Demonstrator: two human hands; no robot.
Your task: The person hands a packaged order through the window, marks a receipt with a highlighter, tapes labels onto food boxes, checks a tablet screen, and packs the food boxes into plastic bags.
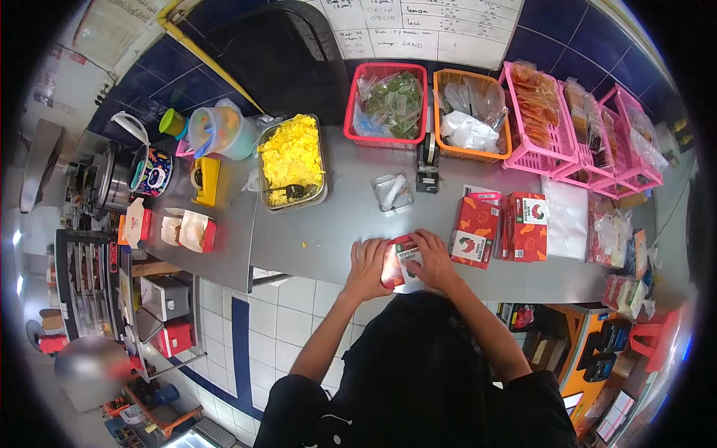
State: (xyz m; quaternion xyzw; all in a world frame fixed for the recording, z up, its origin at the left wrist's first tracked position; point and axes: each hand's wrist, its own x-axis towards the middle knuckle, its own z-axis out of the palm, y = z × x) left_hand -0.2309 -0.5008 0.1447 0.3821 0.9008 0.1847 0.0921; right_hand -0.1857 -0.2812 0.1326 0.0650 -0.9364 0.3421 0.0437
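Close to the counter's front edge, a red and white cardboard food box (393, 263) is held between my two hands. My left hand (366, 267) grips its left side with the fingers along the outside. On the other side, my right hand (435, 260) is curled over the box's right edge and top. The white inside or a pale panel of the box shows between the hands; whether anything lies in it I cannot tell. To the right lie red printed boxes (475, 230), folded flat or stacked, beside another stack of red boxes (524, 228).
A metal tray of yellow scrambled egg (323, 196) stands left of centre, with a small clear container (393, 193) nearer. Behind are a red basket (385, 142), an orange basket (472, 154) and pink baskets (543, 155). Open food boxes (197, 231) and a yellow tape dispenser (208, 183) sit left.
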